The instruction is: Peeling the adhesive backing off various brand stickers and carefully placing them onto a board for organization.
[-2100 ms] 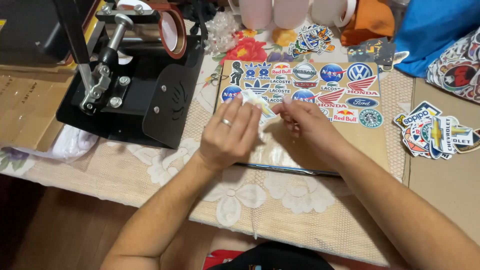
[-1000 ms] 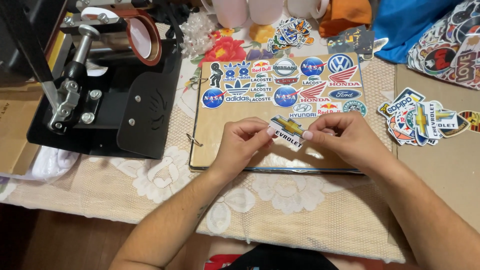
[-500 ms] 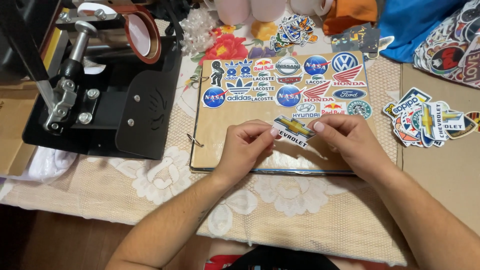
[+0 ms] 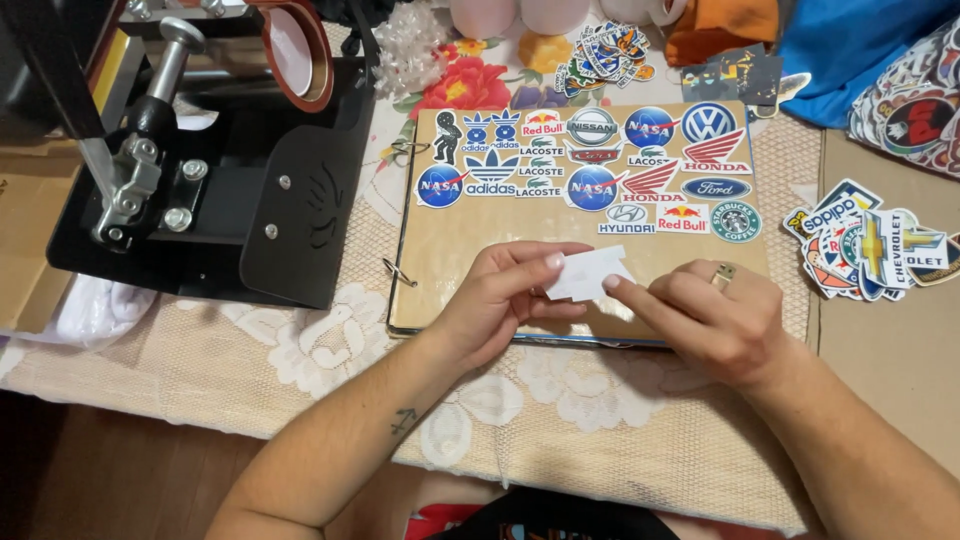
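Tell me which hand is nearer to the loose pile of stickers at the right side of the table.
Right. The right hand lies left of the sticker pile, with bare table between them. The left hand is farther left, holding a white sticker backing over the wooden board.

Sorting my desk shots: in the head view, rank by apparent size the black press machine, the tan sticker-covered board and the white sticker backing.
1. black press machine
2. tan sticker-covered board, nearly as large
3. white sticker backing, pinched in the left hand

Matt white paper sticker backing (image 4: 588,275), glossy printed stickers (image 4: 600,160) on a smooth tan board binder cover (image 4: 480,290), cream lace tablecloth (image 4: 330,350), black metal press (image 4: 250,200)
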